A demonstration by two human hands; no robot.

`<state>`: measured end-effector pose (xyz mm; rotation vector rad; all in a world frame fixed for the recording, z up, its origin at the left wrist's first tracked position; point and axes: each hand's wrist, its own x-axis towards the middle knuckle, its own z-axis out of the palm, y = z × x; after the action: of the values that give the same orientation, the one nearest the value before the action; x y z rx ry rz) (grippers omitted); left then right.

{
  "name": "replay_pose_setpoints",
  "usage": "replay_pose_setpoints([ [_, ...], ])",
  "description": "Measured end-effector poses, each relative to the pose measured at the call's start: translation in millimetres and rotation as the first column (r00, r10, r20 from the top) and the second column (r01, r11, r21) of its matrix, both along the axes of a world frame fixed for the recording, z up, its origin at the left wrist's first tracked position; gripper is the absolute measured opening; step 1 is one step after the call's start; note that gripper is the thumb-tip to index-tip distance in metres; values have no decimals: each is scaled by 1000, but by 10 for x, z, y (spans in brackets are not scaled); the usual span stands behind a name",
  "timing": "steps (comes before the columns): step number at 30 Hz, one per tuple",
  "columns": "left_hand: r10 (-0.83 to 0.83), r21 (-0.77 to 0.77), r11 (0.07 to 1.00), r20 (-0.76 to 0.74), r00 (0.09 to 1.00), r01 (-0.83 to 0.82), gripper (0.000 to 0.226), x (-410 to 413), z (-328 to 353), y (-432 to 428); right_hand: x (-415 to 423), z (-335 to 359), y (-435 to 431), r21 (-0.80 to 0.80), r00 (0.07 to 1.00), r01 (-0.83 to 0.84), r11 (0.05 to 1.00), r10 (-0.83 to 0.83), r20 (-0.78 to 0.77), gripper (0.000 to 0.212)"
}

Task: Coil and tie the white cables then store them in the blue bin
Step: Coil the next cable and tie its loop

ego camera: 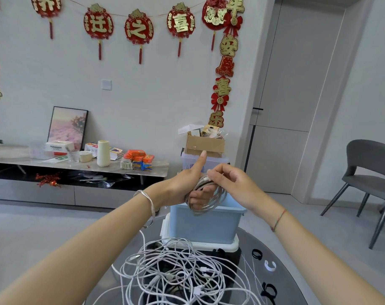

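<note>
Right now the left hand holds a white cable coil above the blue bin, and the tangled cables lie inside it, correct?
No. The head view shows the tangled cables lying on the dark table before the blue bin, not inside it. The left hand does hold the white cable coil above it.

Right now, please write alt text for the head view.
The left hand grips a coiled white cable above the blue bin, while the right hand pinches its end. On the dark table, loose white cables lie tangled beside cable ties.
</note>
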<state>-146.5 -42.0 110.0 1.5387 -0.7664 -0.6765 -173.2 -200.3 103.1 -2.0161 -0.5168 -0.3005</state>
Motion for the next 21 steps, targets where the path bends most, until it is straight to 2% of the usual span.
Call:
replay_pose_setpoints([
  [4,194,60,978,112,975,-201,75,72,-62,-56,-25,-89,-53,62,993,113,992,-111,-42,40],
  [8,229,32,972,117,966,-235,55,31,-208,-205,-54,-253,-177,193,965,221,956,-186,-185,41],
  [12,302,-2,953,20,953,-302,51,-17,-427,-475,-103,-471,-264,281,952,271,920,-214,-217,69],
  [13,315,-4,949,-3,949,-315,51,-10,-470,-519,-122,-501,-284,296,949,280,913,-216,-230,65],
  [15,348,-2,938,-22,937,-348,51,18,-545,-602,-149,-555,-363,286,935,307,908,-232,-267,42],
  [18,382,-29,923,-45,923,-383,47,61,-598,-708,-234,-607,-522,249,927,353,902,-301,-225,31],
  [21,449,-54,889,-90,889,-455,44,112,-619,-751,-421,-625,-636,257,932,362,896,-355,-76,41],
])
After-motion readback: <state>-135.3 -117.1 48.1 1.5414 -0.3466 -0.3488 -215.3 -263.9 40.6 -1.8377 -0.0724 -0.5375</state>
